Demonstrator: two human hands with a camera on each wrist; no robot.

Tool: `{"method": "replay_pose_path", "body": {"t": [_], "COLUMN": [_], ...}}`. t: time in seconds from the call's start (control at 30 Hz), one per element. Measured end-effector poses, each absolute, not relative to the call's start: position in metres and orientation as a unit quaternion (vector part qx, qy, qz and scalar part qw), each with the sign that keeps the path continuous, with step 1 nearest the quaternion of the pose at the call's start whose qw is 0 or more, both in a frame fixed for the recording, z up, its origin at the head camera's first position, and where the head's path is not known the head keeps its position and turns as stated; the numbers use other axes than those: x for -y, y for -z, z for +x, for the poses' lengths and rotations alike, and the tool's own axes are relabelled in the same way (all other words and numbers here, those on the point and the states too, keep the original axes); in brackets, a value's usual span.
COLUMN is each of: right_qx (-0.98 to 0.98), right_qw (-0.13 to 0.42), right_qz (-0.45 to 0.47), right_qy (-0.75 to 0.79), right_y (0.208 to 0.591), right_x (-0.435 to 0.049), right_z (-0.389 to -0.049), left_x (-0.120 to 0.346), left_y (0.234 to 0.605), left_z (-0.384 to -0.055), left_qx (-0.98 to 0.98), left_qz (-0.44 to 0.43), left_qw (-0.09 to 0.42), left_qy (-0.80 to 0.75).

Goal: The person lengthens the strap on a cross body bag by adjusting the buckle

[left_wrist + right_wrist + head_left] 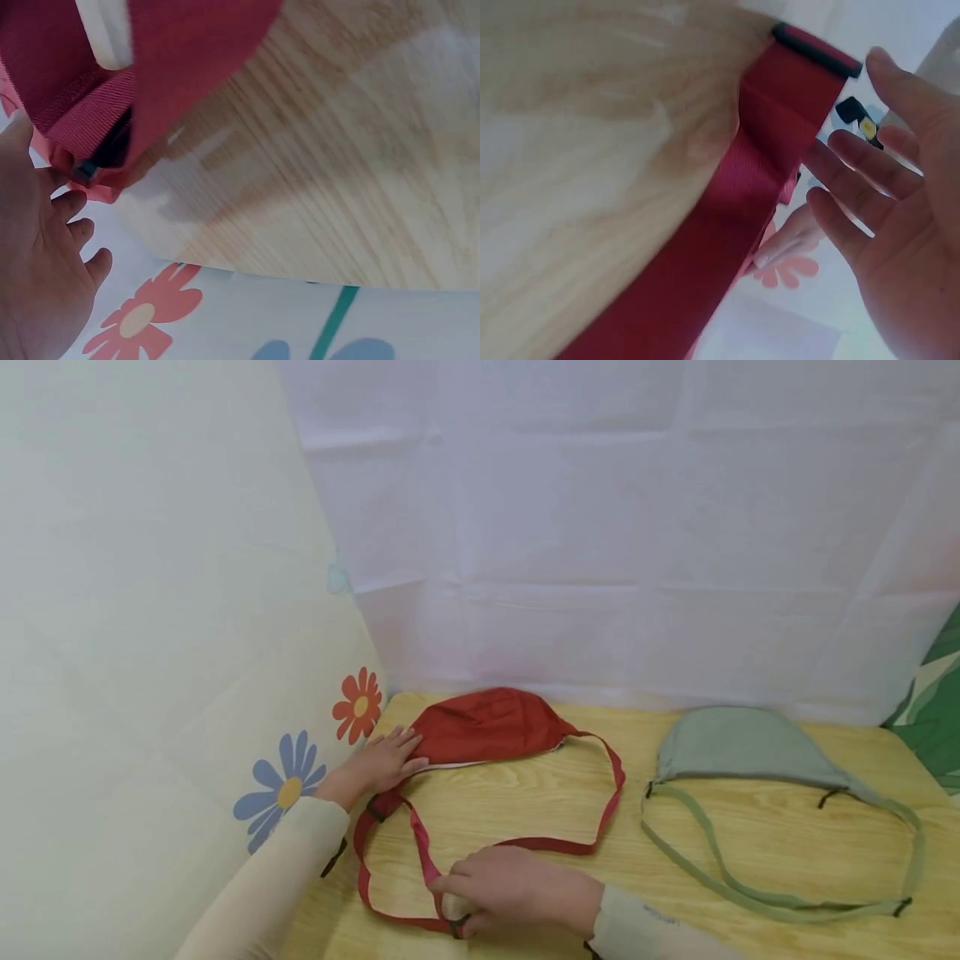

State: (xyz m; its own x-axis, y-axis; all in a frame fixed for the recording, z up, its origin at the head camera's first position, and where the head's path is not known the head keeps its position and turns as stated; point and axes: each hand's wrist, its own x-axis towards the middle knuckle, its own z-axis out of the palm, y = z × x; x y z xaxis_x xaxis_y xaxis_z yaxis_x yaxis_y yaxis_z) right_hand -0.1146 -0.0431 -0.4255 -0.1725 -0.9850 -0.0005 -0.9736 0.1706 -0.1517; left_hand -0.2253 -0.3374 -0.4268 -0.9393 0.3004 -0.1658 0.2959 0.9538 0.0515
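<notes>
A red waist bag point(487, 727) lies flat at the back left of the wooden table, its red strap point(555, 844) looped toward me. My left hand point(386, 762) rests on the bag's left end, fingers spread and fairly straight. Toward the front, my right hand point(517, 887) is at the near part of the strap, index finger along the webbing and thumb beside a black strap slider point(457, 925). In the right wrist view, a gap shows between the thumb and the loosely bent fingers point(870, 165), with the fingertips right at the strap's edge.
A grey-green waist bag point(742, 745) with its strap point(795, 910) looped in front lies on the right of the wooden table point(510, 793). Behind hangs a creased white cloth point(540, 527). A pale sheet with printed flowers point(288, 792) borders the left side.
</notes>
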Motion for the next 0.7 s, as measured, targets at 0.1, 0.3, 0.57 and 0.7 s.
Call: {"method": "replay_pose_path", "body": {"t": [0.1, 0.3, 0.57, 0.7], "right_qx": [-0.781, -0.798, -0.813, -0.825], "right_qw": [0.046, 0.037, 0.002, 0.001], "right_qz": [-0.619, -0.598, -0.573, -0.55], "right_qy": [0.07, 0.069, 0.107, 0.128], "right_y": [0.422, 0.416, 0.412, 0.409], "right_x": [0.035, 0.02, -0.003, -0.014], "right_z": [-0.119, -0.128, -0.137, -0.142], "left_x": [0.333, 0.321, 0.302, 0.29], "left_y": [0.425, 0.42, 0.421, 0.42], "left_z": [-0.226, -0.227, -0.23, -0.231], "left_qx": [-0.985, -0.984, -0.98, -0.98], "left_qz": [0.151, 0.162, 0.188, 0.191], "left_qw": [0.082, 0.073, 0.046, 0.036], "left_qy": [-0.012, -0.025, -0.044, -0.049]}}
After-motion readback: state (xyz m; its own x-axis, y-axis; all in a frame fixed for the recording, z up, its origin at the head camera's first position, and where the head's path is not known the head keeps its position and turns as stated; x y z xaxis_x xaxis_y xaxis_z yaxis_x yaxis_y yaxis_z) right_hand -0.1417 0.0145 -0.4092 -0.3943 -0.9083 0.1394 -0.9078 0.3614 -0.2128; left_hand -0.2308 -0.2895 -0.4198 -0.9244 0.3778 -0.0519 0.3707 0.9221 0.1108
